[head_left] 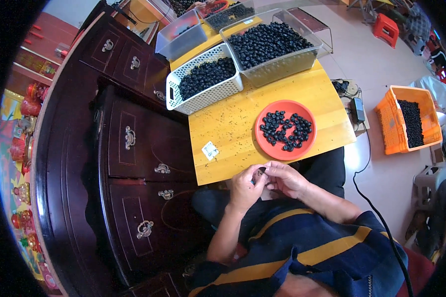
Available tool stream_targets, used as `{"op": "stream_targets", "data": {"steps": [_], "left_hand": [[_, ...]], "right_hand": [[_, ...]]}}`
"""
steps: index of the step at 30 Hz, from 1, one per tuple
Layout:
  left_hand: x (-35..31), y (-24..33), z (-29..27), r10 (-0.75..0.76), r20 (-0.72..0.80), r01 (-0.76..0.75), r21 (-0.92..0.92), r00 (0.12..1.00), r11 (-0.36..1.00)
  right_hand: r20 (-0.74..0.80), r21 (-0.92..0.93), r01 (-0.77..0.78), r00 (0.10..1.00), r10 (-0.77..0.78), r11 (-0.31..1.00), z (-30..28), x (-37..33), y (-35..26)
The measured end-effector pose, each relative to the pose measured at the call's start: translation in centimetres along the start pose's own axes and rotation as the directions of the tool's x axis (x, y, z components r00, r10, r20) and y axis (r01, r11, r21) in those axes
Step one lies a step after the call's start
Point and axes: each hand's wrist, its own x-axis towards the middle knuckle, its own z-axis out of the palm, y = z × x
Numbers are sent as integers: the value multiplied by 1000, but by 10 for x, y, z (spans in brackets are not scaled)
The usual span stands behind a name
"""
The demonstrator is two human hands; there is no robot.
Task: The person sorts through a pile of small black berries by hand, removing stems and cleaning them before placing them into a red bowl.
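Observation:
My left hand (pixel 245 189) and my right hand (pixel 286 180) meet just beyond the table's near edge. Their fingertips are closed together around a small black piece (pixel 262 170), which the fingers partly cover. Right beyond them on the table stands a red round plate (pixel 285 154), with small black round pieces (pixel 275 129) spread over it. Many of these pieces look shiny and some seem to have a hole; their exact kind is too small to tell.
The yellow wooden table (pixel 223 138) bears dark specks and a white paper scrap (pixel 210 150). Farther back stand a white perforated basket (pixel 205 95) and a clear tub (pixel 277 73), both full of black pieces. Dark drawers (pixel 134 114) line the left; an orange crate (pixel 385 121) stands right.

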Motion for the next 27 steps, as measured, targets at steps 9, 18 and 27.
{"op": "stream_targets", "data": {"steps": [9,18,27], "left_hand": [[-6,-9,4,-70,-82,50,-220,994,974],[-7,3,4,-88,-88,57,-312,992,948],[-5,-10,-7,-178,17,170,-391,984,905]], "right_hand": [[121,61,15,992,-22,998,-15,9,8],[23,30,55,998,-56,998,-11,9,12],[122,142,-47,992,30,989,-1,1,0]]}}
